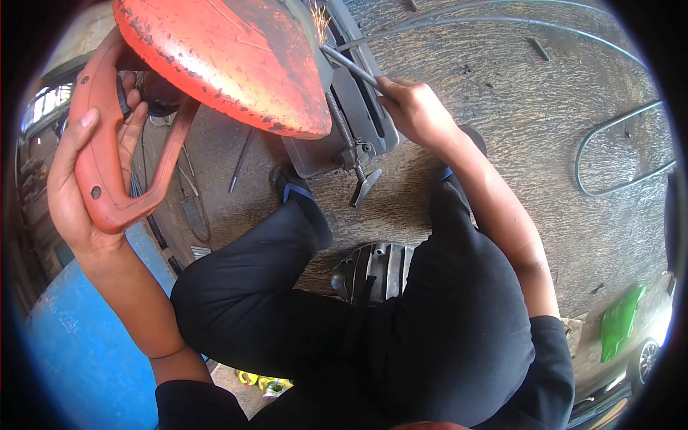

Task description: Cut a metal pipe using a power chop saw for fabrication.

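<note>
A cut-off saw with a worn orange blade guard (pixel 229 68) fills the upper left. My left hand (pixel 80 161) is wrapped round its orange loop handle (pixel 107 193), fingers inside the loop near the trigger. In my right hand (pixel 419 107) is a thin metal rod (pixel 351 63), which runs left to the saw's base (pixel 304 158) beside the guard. Orange sparks (pixel 319 23) rise just past the rod's far end; the guard hides the disc. The vise screw (pixel 339 122) with its small crank (pixel 364 188) points toward me.
A ribbed metal housing (pixel 373 272) lies between my legs. Long bent rods (pixel 487 23) and a curved rod (pixel 582 161) lie on the rough floor to the right. At the lower left is a blue surface (pixel 93 322); a green object (pixel 622 322) lies at the lower right.
</note>
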The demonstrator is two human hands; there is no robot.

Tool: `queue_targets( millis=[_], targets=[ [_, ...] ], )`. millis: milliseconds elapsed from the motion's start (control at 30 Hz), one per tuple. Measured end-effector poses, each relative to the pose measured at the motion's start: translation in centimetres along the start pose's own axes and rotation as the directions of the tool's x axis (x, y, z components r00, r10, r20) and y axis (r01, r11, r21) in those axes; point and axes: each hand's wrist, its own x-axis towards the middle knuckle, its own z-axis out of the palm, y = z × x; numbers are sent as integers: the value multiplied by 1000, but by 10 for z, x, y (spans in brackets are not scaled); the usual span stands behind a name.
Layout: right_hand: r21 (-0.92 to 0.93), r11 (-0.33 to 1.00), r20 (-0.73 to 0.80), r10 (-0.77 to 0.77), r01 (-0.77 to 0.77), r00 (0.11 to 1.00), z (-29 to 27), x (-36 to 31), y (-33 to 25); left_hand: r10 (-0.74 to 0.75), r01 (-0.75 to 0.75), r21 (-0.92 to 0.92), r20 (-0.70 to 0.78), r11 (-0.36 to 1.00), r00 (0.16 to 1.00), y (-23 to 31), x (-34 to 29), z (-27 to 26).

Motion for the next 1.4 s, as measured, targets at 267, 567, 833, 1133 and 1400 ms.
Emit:
queue_targets(
  millis=[267, 567, 833, 1133, 1400],
  targets=[
    [373, 765, 320, 425, -525, 847, -15, -2, 17, -18, 16, 24, 51, 1000, 999, 2, 2, -10],
    [587, 365, 609, 388, -722, 691, -18, 5, -3, -13, 15, -28, 63, 1000, 998, 1, 0, -5],
    [425, 680, 454, 411, -598, 790, -9, 7, -1, -20, 22, -39, 43, 999, 999, 2, -2, -2],
    [137, 934, 172, 306, -330, 936, 1, 6, 2, -19, 19, -35, 1, 999, 1000, 1, -2, 0],
    [-39, 969, 36, 244, -242, 969, 4, 2, 1, 4, -4, 18, 7, 1000, 1000, 3, -2, 0]
  ],
)
